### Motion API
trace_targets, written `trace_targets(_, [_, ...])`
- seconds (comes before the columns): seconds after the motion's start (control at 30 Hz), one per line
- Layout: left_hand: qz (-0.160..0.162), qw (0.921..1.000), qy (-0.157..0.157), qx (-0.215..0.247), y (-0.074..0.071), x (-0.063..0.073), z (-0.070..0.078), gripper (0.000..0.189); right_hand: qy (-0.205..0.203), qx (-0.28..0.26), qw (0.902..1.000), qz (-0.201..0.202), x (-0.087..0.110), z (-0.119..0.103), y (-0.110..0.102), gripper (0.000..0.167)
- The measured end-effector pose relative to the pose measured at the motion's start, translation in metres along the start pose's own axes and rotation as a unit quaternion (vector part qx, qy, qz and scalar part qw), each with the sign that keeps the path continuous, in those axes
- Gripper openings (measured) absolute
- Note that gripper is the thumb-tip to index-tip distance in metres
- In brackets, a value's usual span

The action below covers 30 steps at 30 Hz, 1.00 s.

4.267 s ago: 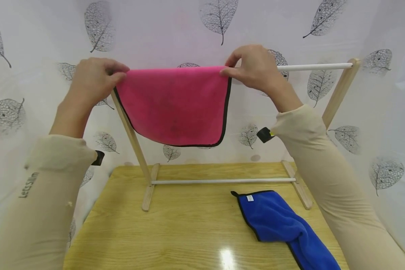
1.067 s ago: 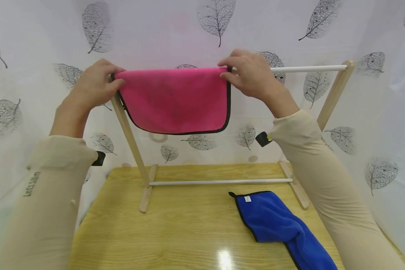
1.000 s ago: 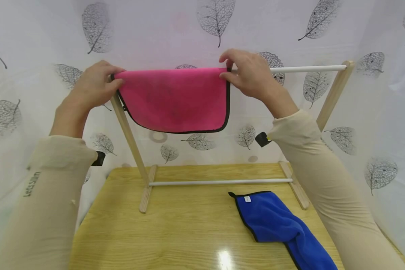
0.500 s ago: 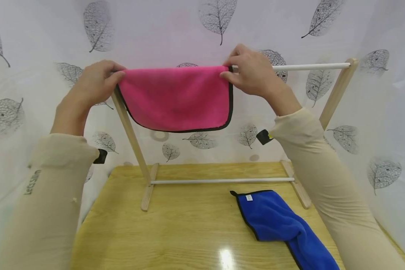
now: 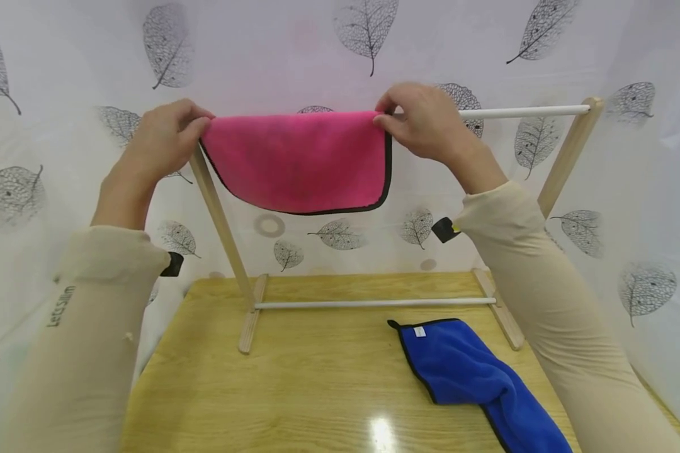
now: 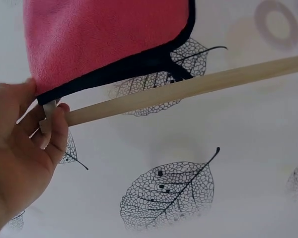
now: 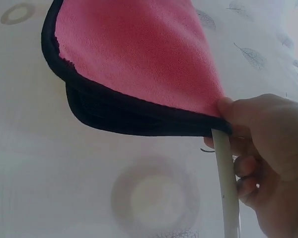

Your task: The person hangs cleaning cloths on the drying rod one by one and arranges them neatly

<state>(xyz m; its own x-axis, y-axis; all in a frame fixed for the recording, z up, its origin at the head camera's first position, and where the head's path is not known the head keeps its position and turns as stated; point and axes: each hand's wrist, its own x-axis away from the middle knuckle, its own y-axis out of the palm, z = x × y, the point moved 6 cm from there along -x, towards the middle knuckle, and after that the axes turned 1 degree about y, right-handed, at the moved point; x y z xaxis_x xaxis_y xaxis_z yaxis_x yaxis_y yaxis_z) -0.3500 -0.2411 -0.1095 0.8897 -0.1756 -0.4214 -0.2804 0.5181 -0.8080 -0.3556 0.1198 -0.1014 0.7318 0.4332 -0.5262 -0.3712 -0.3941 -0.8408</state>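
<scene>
Head view: a pink towel with black edging lies folded over the left part of the white upper rail of a wooden rack, its near flap hanging well above the table. The left hand pinches the towel's top left corner, close to the upper end of the left post. The right hand pinches the top right corner at the rail, thumb and forefinger together on the cloth. The right stretch of the rail is bare.

As far as can be judged, the draping of this towel is largely done: the fold runs straight along the rail and the face looks nearly smooth. What seems left is fine adjustment and letting go, since both hands grip the corners. In the right wrist view two layers of edging show, one reaching past the other, so the flaps do not look fully matched there; the head view hides most of the far flap.

A blue towel, also edged in black, lies crumpled on the near right of the table, below the lower rail and not hung. If it belongs to the same work, that part is undone.
</scene>
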Motion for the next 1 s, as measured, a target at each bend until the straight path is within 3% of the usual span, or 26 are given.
trace_targets(0.23, [0.001, 0.9993, 0.031, -0.021, 0.0036, -0.0012, 0.0031, 0.041, 0.000, 0.013, 0.9999, -0.009, 0.0012, -0.0001, 0.0009, 0.030])
trace_targets(0.47, [-0.007, 0.9998, 0.012, -0.012, 0.0022, -0.0010, -0.0026, 0.041, 0.003, 0.000, 1.0000, 0.002, 0.0022, 0.0009, 0.0018, 0.028])
trace_targets(0.63, [-0.010, 0.9999, 0.011, -0.001, 0.0001, -0.0009, -0.0027, 0.044, -0.001, 0.019, 0.9998, 0.002, 0.0014, -0.0011, 0.0011, 0.027])
trace_targets(0.87, [-0.010, 0.9996, -0.028, 0.005, -0.0035, 0.0000, -0.0044, 0.048, -0.008, 0.048, 0.9987, -0.015, 0.0012, -0.0034, 0.0014, 0.034])
trace_targets(1.0, [-0.011, 0.9998, -0.019, 0.000, -0.0036, -0.0017, -0.0033, 0.048, -0.005, 0.040, 0.9991, -0.012, 0.0019, -0.0025, 0.0018, 0.035])
